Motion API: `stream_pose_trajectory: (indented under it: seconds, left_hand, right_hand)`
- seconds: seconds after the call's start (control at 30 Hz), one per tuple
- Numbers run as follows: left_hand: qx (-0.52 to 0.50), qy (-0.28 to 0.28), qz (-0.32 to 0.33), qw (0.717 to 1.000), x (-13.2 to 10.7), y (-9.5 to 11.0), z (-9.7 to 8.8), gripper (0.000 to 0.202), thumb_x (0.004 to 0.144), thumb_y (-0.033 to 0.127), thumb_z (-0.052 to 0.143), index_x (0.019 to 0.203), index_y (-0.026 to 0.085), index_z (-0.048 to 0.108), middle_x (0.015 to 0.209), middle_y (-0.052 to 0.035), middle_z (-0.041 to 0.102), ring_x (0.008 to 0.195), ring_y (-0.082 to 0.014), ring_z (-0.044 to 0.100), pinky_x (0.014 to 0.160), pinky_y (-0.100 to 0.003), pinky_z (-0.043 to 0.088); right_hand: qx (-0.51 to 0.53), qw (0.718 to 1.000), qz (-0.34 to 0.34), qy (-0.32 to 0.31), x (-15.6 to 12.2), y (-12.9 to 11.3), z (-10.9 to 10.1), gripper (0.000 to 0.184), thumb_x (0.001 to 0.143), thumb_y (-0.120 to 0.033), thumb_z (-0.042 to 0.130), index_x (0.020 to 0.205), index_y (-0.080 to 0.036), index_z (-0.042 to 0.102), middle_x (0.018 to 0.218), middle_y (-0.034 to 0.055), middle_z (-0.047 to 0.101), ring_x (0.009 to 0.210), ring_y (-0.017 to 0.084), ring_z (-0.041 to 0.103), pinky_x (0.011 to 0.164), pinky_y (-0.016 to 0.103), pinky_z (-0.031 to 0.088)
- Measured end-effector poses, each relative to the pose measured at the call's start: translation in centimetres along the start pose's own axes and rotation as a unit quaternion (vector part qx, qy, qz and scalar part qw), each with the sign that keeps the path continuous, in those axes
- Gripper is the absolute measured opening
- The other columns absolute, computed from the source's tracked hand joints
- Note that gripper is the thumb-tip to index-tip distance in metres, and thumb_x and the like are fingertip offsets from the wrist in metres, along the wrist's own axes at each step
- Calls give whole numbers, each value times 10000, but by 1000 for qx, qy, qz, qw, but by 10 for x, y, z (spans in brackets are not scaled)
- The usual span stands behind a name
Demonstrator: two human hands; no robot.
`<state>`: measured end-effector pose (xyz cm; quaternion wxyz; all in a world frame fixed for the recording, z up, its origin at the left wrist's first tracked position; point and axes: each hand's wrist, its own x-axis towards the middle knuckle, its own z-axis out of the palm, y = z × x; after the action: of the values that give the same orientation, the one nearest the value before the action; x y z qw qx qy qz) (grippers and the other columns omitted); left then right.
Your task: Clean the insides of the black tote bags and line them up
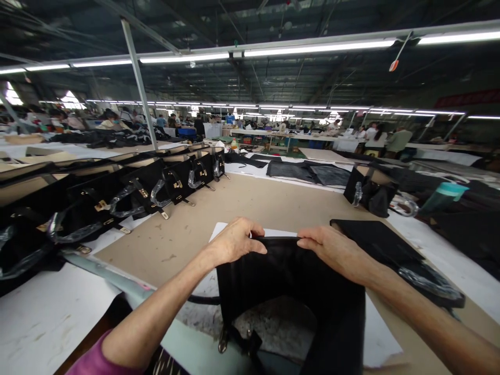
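From where I stand, the left hand (pixel 236 242) and right hand (pixel 330 249), a little apart, each pinch the top edge of a black panel (pixel 281 273), held over white paper (pixel 379 333) on the counter (pixel 250 198), with black bags (pixel 148 176) lined up leftward

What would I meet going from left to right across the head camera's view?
Front black bag at the left edge → slanted pole → left hand → right hand → bottle with a teal lid. The black piece that both hands hold overlaps them, so it's left out.
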<state>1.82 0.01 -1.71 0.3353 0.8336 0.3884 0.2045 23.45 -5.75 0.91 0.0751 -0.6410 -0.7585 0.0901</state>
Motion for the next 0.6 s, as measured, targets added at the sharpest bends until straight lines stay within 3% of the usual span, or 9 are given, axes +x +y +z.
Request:
stream_pose_trajectory:
  seconds: [0.17,0.33,0.5,0.6]
  left_hand:
    - [-1,-19,25,1000,1,-3,1,273,689,364,524,778,137,646,628,21,550,591,-105,466,528,-184,324]
    - [66,9,59,996,-3,2,6,282,754,334,444,724,133,639,570,23,512,551,-89,436,519,-184,303]
    - [97,18,52,994,-4,9,9,286,767,321,424,695,133,627,538,21,483,534,-87,423,502,-185,284]
    - [71,7,45,996,-9,10,0,294,768,346,421,746,148,636,574,21,510,554,-91,434,508,-187,291]
  right_hand:
    - [-9,1000,-9,-6,1,4,3,253,829,-316,378,669,-210,542,597,-28,563,585,117,509,516,203,301]
    - [-105,994,-12,30,6,-2,5,301,849,-339,372,664,-195,560,619,8,583,606,137,531,556,226,305]
    - [-108,991,-82,18,13,-18,7,242,848,-312,397,725,-201,573,650,6,602,639,138,539,558,221,297]
    - [-85,990,-108,8,16,-23,9,228,848,-287,392,730,-204,568,647,-3,604,607,128,527,543,216,289]
